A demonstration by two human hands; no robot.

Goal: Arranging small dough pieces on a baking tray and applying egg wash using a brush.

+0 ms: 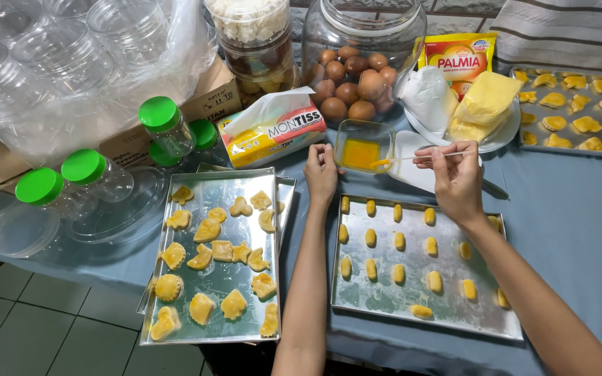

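Observation:
My right hand (456, 178) pinches a thin white brush (412, 158) whose tip dips into a small clear square dish of yellow egg wash (362, 146). My left hand (320, 174) rests next to that dish, its fingers loosely curled and touching the dish's left side. Below both hands lies a metal baking tray (384, 299) with rows of small oblong yellow dough pieces (398, 241).
A second metal tray (228, 202) of flat shaped cookies sits at the left. At the back stand a jar of brown eggs (357, 63), a tissue pack (273, 132), a plate of butter (482, 104), green-lidded jars (165, 125), and another cookie tray (580, 139) at the far right.

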